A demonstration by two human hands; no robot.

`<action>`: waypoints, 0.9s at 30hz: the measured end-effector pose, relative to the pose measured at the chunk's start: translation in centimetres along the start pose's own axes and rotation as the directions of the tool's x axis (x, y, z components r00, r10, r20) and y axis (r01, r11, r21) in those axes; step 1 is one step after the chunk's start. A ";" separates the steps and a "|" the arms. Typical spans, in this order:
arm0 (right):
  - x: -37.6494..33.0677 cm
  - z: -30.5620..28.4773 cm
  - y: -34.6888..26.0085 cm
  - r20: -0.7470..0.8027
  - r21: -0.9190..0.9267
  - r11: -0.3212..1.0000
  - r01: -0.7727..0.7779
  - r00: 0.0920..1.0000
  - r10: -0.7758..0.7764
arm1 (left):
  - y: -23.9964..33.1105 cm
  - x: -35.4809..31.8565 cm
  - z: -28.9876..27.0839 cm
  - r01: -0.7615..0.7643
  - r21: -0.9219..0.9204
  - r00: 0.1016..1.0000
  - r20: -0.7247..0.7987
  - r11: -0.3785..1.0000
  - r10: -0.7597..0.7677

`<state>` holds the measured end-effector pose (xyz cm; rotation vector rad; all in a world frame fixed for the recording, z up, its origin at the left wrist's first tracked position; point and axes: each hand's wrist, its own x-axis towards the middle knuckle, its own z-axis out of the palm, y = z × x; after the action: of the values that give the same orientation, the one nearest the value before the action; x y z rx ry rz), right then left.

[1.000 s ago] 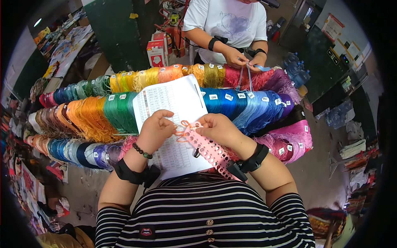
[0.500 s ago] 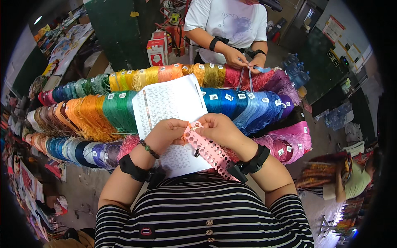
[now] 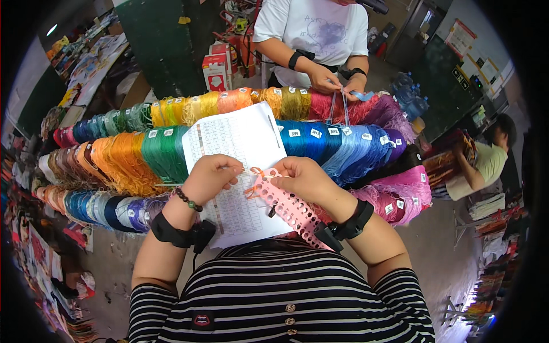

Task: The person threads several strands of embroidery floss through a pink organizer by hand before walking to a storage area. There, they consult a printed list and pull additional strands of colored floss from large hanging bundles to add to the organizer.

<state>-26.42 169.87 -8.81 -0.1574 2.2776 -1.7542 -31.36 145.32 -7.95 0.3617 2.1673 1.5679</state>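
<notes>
My right hand (image 3: pixel 306 178) grips the top end of a pink strip (image 3: pixel 293 210) punched with rows of round holes, thumb on its face. The strip slants down toward my striped top. Orange thread (image 3: pixel 251 192) is looped at the strip's upper left edge. Just left of it, my left hand (image 3: pixel 213 176) has thumb and forefinger pinched on a thin strand of thread (image 3: pixel 249 171) that runs toward the strip. Its other fingers are curled loosely. Beneath both hands lie printed sheets (image 3: pixel 264 140) with a table and a column of colour swatches.
Rows of coloured thread skeins (image 3: pixel 163 157) with small white labels stretch across in front of me. Opposite, a person in a white shirt (image 3: pixel 311 28) handles pale blue thread (image 3: pixel 345 106). Another person (image 3: pixel 483 166) stands at the right beside hanging threads. Water bottles (image 3: pixel 412 97) stand at the far right.
My left hand has moved left, away from the strip, drawing the thread out; the orange loops now show. My right hand stays put. The person at the right has moved farther back.
</notes>
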 end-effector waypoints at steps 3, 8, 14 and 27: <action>0.1 0.1 0.2 -0.007 -0.043 0.999 -0.001 1.000 0.001 | -0.2 -0.2 -0.6 0.079 -0.119 0.996 -0.022 0.990 -0.082; 0.3 0.1 0.4 -0.004 -0.071 0.997 0.022 1.000 -0.022 | 0.0 -0.5 -0.3 0.159 -0.406 0.987 0.055 0.900 -0.149; 0.0 0.0 -0.6 0.010 0.013 1.000 0.002 1.000 -0.003 | -1.5 0.2 1.5 0.135 -0.491 0.985 0.158 0.861 -0.064; -0.4 -0.3 -0.9 0.007 0.103 0.995 -0.004 1.000 0.003 | -1.1 0.8 2.8 0.276 -0.535 0.929 0.362 0.798 -0.079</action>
<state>-26.24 170.04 -7.83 -0.1392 2.1746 -1.8618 -30.64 147.70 -9.89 0.1831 1.3422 1.8111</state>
